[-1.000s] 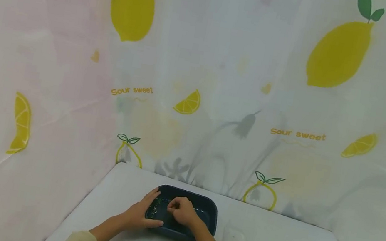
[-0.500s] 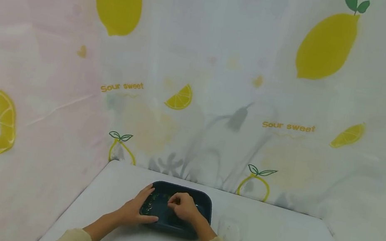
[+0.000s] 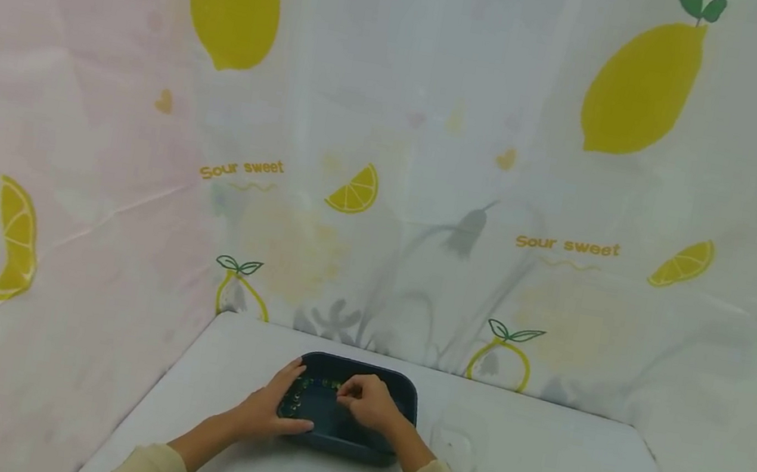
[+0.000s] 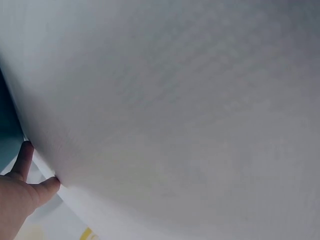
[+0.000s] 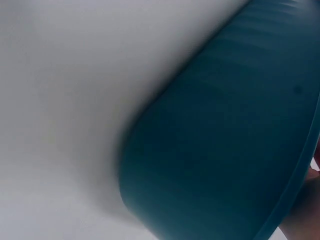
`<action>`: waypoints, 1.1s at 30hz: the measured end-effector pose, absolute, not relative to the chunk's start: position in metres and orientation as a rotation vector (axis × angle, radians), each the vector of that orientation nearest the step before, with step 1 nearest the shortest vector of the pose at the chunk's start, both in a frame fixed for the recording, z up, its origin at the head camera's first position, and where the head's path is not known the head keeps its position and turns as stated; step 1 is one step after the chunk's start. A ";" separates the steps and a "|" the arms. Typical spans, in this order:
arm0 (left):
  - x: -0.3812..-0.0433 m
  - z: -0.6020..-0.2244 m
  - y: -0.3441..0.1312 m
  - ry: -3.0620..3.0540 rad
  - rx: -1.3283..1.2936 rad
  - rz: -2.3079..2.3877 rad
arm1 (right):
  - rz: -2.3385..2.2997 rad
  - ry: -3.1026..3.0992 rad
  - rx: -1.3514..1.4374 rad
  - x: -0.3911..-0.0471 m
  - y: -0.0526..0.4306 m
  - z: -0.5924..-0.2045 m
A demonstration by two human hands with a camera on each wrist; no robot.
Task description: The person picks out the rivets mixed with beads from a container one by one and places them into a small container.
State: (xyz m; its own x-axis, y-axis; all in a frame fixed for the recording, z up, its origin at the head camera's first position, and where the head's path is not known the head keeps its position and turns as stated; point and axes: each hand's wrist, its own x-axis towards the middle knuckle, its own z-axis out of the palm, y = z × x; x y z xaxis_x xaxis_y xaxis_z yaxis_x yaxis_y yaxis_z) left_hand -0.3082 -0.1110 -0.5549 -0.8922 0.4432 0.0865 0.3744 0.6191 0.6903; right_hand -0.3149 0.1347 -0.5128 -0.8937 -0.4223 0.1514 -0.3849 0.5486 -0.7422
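A dark blue rectangular tray [image 3: 345, 447] with rounded corners and raised walls stands on the white table. Inside it, small shiny bead-like pieces [image 3: 296, 398] form a curved line along the left end and the far side. The left hand [image 3: 264, 408] rests spread against the tray's left end, thumb straight at the near rim and fingers along the left wall. In the left wrist view, two fingertips touch down beside the blue wall. The right hand [image 3: 367, 401] reaches over the near rim, thumb and fingers pinched together at the line's right end; what they pinch is mostly hidden.
A clear plastic container [image 3: 456, 451] sits on the table right of the tray. Close behind the table hangs a pale curtain [image 3: 417, 275] printed with lemons, and another side of it rises at the left. The tray's outer wall [image 5: 210, 130] fills much of the right wrist view.
The right hand has moved slightly up and right inside the tray, and more of the shiny line shows along the far side. The left hand keeps its place on the tray. The head view shifted slightly.
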 end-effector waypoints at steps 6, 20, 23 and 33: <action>-0.307 -0.554 -0.110 2.744 0.730 1.143 | -1.235 2.755 -0.675 -0.312 0.143 -0.511; -0.308 -0.555 -0.111 2.736 0.725 1.157 | -1.292 2.758 -0.656 -0.307 0.154 -0.514; -0.307 -0.557 -0.111 2.734 0.718 1.154 | -1.298 2.746 -0.638 -0.304 0.156 -0.517; -0.308 -0.557 -0.110 2.741 0.706 1.152 | -1.335 2.721 -0.647 -0.304 0.158 -0.520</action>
